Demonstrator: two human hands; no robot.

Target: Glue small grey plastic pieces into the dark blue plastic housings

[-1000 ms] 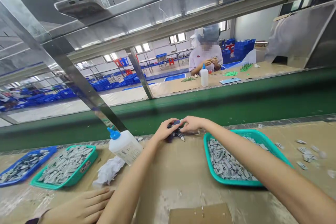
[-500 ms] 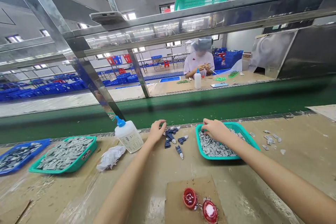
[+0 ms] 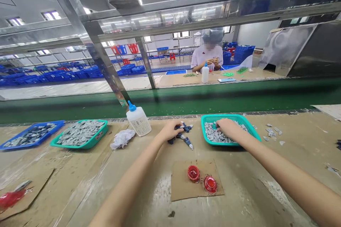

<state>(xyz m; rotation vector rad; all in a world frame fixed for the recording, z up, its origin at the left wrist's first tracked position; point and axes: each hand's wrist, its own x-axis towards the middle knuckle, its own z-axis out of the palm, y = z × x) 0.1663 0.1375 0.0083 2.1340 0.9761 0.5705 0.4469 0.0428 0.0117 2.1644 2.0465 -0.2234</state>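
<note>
A: Where are the hands now?

B: The left hand has come across onto the dark blue parts; it sits curled over them, close to the far edge of the bench. The right hand is down among the grey pieces that fill a teal tray; its fingers reach into the heap.

A: Is either one holding something?

B: Neither is spread wide; both are narrowly curled; the fingers hide whether the left grips a part or the right pinches a piece, so I cannot tell.

A: What does that shift leave?

B: One hand on each lot; the dark blue parts lie loose on the bench, just left of the teal tray, in no container; the left hand now covers some of them.

A: And further out?

B: Just left of the left hand stands a white squeeze bottle with a blue nozzle, beside a crumpled white tissue; toward the left edge of the bench, a second teal tray holds more grey pieces, next to a blue tray of darker pieces. Toward the near edge, a cardboard square carries two red caps; loose grey bits lie right of the teal tray. Beyond the green conveyor belt, a co-worker sits with both hands together at another bench.
</note>
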